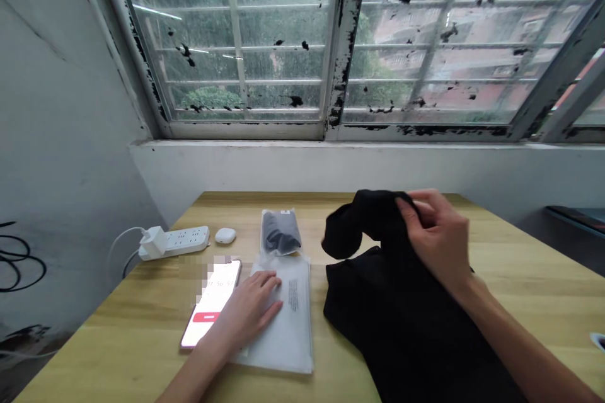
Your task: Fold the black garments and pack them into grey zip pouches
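Note:
A black cloth garment (416, 321) hangs from my right hand (437, 239), pinched between thumb and fingers; one part of it curls over to the left. Its lower part reaches past the bottom of the view, and I cannot tell which garment it is. On the left, my left hand (253, 305) lies flat with fingers spread on a translucent white plastic bag (297, 334) with small print. Just beyond that bag sits a smaller clear bag (281, 233) with dark folded cloth inside. A lit phone (215, 302) lies beside my left wrist, its screen partly blurred out.
At the back left of the wooden table (118, 352) stand a white power strip (186, 240) with a plugged-in charger (154, 242) and a small white earbud case (225, 236). A wall and barred window (236, 44) rise behind. Black cable coils (21, 258) hang at far left.

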Demonstrator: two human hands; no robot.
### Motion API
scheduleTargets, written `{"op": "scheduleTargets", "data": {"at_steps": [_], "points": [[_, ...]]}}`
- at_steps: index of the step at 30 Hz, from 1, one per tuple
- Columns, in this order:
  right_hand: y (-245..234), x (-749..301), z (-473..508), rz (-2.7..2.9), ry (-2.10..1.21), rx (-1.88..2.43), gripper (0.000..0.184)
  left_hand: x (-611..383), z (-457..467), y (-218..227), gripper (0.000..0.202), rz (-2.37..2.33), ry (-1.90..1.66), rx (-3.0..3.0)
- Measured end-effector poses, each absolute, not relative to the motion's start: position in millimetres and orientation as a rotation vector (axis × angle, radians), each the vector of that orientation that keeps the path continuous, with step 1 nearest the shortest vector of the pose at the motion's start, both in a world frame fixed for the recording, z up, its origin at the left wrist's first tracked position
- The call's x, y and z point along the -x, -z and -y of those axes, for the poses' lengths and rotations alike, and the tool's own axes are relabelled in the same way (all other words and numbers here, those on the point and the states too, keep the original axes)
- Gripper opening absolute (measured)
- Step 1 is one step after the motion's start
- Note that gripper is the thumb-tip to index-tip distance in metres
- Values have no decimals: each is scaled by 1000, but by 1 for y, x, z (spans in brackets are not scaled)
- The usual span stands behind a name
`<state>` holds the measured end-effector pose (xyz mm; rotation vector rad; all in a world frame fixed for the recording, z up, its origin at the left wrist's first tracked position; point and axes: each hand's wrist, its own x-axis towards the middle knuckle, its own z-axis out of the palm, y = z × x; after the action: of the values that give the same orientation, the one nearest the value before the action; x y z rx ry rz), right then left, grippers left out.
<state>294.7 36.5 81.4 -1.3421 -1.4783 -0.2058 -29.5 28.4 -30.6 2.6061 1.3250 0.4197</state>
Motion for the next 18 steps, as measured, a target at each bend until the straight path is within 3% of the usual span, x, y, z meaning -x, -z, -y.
{"op": "scheduleTargets", "data": {"at_steps": [4, 9, 14, 18], "points": [[-88, -295, -24, 1590, 341, 1656, 16, 28, -28, 29, 27, -1319, -435, -2593], [-67, -296, -21, 2058, -28, 1989, 26, 30, -28, 30, 27, -1301, -470, -2596], [-56, -307, -30, 2037, -186, 1782, 31, 30, -27, 31, 28, -1308, -437, -2590], [-58, -312, -34, 1706, -460, 1504, 30, 30, -27, 30, 28, -1324, -438, -2581]]}}
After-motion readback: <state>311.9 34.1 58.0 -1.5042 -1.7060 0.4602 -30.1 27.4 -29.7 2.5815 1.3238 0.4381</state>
